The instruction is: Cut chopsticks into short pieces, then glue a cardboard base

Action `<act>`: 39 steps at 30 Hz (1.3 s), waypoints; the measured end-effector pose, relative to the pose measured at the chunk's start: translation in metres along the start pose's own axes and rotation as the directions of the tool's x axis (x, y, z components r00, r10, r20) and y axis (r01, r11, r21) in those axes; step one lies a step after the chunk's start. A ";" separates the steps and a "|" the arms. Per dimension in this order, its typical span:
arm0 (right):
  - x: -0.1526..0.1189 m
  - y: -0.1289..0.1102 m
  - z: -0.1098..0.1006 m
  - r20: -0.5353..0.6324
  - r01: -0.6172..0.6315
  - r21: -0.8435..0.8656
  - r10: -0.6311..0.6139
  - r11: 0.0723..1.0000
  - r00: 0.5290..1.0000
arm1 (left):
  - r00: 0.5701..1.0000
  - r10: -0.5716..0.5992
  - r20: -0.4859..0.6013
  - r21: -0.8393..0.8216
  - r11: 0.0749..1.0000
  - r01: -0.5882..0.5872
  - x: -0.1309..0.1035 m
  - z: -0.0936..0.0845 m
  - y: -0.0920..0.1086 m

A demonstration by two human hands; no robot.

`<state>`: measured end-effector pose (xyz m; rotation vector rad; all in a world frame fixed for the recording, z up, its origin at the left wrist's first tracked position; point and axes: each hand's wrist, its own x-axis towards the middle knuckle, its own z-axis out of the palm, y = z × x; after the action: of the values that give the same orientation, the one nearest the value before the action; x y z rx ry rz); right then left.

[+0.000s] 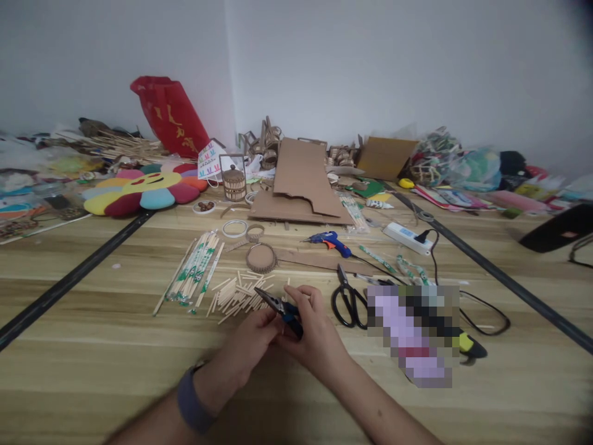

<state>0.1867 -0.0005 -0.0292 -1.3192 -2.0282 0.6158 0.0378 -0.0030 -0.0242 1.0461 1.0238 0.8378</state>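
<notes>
My right hand (317, 337) is closed around a pair of pliers (291, 318) with dark blue handles, its jaws pointing up and to the left. Close against it, my left hand (250, 346) has its fingers pinched together beside the pliers; what they hold, if anything, is hidden. Just beyond both hands lies a loose heap of short cut wooden sticks (236, 296). Behind the heap sits a round cardboard piece (260, 258) with a ridged rim. Black-handled scissors (349, 303) lie to the right of my right hand.
Wrapped chopsticks (194, 269) lie left of the heap. A blue glue gun (331, 242), its cord trailing right, and a white power strip (407, 238) lie farther back. Cardboard sheets (301, 170), a small stick-sided bucket (234, 184) and a flower cushion (148, 185) stand behind. A pixelated patch covers items at right.
</notes>
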 end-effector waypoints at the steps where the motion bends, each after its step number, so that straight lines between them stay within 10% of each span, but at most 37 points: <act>1: 0.000 0.000 0.000 0.003 -0.002 0.000 0.002 1.000 1.000 | 1.000 0.014 -0.009 0.022 1.000 -0.014 0.000 0.000 0.001; 8: 0.005 -0.009 -0.024 0.046 -0.030 0.090 0.026 0.996 0.999 | 1.000 -0.018 -0.015 0.035 0.999 0.019 0.002 -0.017 0.013; 17: 0.008 -0.007 -0.070 0.411 -0.273 0.115 0.204 0.955 0.888 | 0.997 -0.051 -0.066 0.181 0.982 0.062 -0.002 -0.030 0.031; 39: 0.007 -0.009 -0.059 0.546 -0.331 0.254 0.148 0.909 0.825 | 0.976 -0.037 0.214 0.147 0.989 0.005 -0.007 -0.018 0.019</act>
<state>0.2214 0.0046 0.0195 -1.3013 -2.0267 1.5130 0.0173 0.0011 -0.0075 1.2203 0.9189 0.6227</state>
